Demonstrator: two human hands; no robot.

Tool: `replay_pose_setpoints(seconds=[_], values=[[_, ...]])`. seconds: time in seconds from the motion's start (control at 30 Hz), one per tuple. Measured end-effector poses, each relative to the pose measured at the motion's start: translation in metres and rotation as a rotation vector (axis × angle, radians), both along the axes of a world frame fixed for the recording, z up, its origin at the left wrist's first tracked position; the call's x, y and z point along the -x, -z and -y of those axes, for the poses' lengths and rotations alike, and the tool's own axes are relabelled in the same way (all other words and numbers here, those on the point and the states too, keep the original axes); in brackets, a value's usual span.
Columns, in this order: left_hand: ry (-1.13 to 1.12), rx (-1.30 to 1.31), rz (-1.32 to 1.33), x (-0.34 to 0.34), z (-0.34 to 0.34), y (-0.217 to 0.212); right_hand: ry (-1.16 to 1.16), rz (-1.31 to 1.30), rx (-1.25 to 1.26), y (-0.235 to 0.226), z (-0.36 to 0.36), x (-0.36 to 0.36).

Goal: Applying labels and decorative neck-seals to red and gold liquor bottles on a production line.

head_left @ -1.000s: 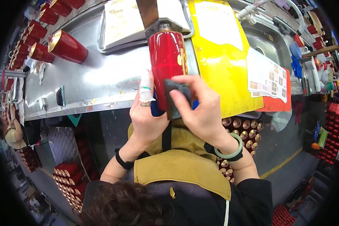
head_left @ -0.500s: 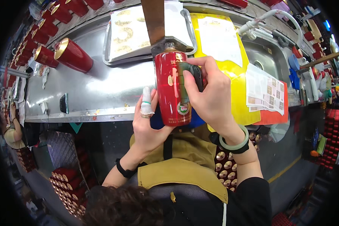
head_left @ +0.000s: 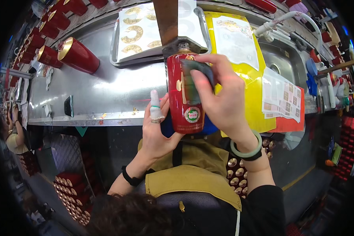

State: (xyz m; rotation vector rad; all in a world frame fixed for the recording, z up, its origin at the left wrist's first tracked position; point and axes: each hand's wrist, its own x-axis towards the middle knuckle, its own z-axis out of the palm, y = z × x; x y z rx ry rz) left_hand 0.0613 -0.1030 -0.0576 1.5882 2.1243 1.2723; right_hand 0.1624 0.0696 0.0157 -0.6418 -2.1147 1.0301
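A glossy red bottle [head_left: 175,98] with gold markings and a round green-and-white emblem lies in front of me, its neck toward a metal holder [head_left: 183,40] under a wooden bar. My left hand [head_left: 155,135] cradles its lower left side, thumb at the base and fingers stretched upward. A white cover with a green band wraps one finger. My right hand [head_left: 224,92] pinches a dark green scraper [head_left: 192,78] and presses it flat on the bottle's right side. The scraper is smeared by motion and covers part of the markings.
A metal tray [head_left: 115,47] behind holds a white sheet of gold decals [head_left: 133,34]. Yellow sheets [head_left: 244,84] and printed papers [head_left: 281,98] lie right, before a sink [head_left: 281,59]. More red bottles [head_left: 80,57] and another dark scraper [head_left: 69,106] are left.
The scraper in my right hand has shifted upward and tilted on the bottle. The bottle appears slightly rolled to the left. My left hand stays at its side.
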Motion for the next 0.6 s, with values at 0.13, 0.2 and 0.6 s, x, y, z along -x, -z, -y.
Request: replay_pose_setpoints(seconds=[0.13, 0.2, 0.6], values=[[0.112, -0.017, -0.02, 0.005, -0.004, 0.004, 0.114, -0.016, 0.183, 0.034, -0.01, -0.027], [0.101, -0.007, -0.002, 0.006, 0.001, 0.007, 0.103, -0.046, 0.256, 0.043, -0.012, -0.028], [0.418, -0.084, -0.44, 0.057, -0.045, -0.03, 0.196, -0.034, 0.068, 0.016, -0.024, -0.049]])
